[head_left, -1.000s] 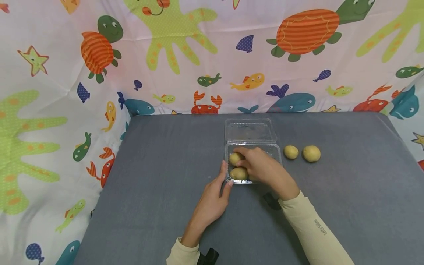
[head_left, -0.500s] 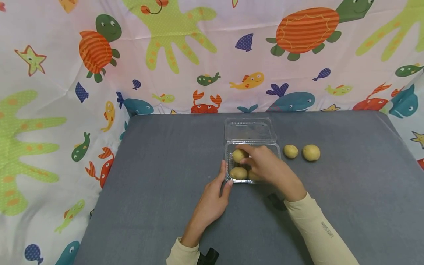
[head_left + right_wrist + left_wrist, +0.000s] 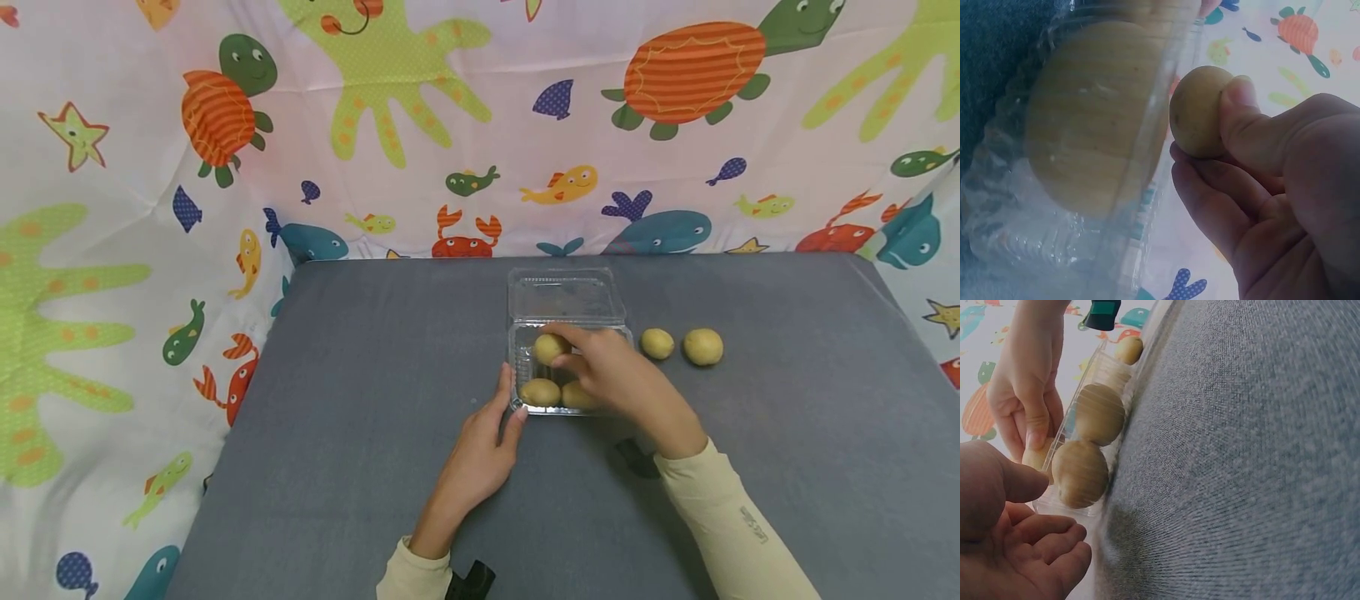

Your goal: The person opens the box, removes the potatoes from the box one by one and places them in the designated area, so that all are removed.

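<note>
In the head view a clear plastic clamshell container [image 3: 532, 327] lies with its lid [image 3: 566, 297] folded back. My right hand [image 3: 626, 375] pinches a small potato [image 3: 550, 349] over the container, thumb on one side and fingers on the other. The right wrist view shows this held potato [image 3: 1197, 112] beside the container wall. Two larger potatoes, a left one [image 3: 540, 392] and a right one [image 3: 577, 396], lie along the container's front side. The right one is partly covered by my hand. My left hand [image 3: 480, 454] touches the container's front left corner with extended index finger and thumb.
Right of the container, a smaller potato [image 3: 657, 343] and a larger potato [image 3: 703, 347] sit on the grey-covered table [image 3: 375, 400]. A white cloth with printed sea animals [image 3: 420, 192] hangs behind the table and along its left side.
My right hand has moved right with the small potato, from the container's left side toward its middle. More of the front right potato shows. My left hand stays in place.
</note>
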`<state>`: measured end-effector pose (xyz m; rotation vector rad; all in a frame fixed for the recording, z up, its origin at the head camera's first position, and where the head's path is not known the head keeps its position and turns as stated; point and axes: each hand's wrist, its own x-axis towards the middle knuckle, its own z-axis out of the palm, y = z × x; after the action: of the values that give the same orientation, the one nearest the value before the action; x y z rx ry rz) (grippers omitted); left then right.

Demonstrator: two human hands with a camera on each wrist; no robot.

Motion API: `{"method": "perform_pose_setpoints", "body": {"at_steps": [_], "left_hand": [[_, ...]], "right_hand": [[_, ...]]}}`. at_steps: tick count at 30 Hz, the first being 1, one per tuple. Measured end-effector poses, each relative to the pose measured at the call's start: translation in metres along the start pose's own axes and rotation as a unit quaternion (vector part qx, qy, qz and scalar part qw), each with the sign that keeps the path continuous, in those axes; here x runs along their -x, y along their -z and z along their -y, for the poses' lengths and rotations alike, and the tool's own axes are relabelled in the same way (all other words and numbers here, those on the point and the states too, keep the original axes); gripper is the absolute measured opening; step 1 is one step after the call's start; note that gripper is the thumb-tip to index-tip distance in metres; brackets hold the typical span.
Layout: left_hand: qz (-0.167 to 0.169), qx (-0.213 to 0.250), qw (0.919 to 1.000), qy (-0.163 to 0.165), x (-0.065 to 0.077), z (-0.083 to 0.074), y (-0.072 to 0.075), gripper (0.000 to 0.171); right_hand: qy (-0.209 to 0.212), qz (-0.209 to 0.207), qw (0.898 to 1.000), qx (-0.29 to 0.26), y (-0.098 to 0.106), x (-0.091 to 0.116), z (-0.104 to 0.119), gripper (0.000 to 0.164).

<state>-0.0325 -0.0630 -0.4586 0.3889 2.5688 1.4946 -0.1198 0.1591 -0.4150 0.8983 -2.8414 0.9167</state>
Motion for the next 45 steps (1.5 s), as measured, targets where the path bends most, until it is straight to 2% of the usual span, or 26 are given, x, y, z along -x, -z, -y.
{"method": "perform_pose_setpoints", "body": {"at_steps": [14,36,45], "left_hand": [[-0.008,-0.002,1.0,0.0,0.001,-0.001,-0.001,0.066],[-0.007,-0.006,0.9999,-0.007,0.001,0.001,-0.002,0.066],[-0.009,-0.003,0.9999,-0.009,0.001,0.001,-0.003,0.066]], "right_hand": [[-0.04,-0.009,0.999,0.013,0.022,0.007,-0.008,0.045],[-0.057,-0.045,0.997,0.016,0.034,0.018,-0.023,0.043],[-0.051,-0.06,0.997,0.026,0.038,0.023,-0.031,0.043]]}}
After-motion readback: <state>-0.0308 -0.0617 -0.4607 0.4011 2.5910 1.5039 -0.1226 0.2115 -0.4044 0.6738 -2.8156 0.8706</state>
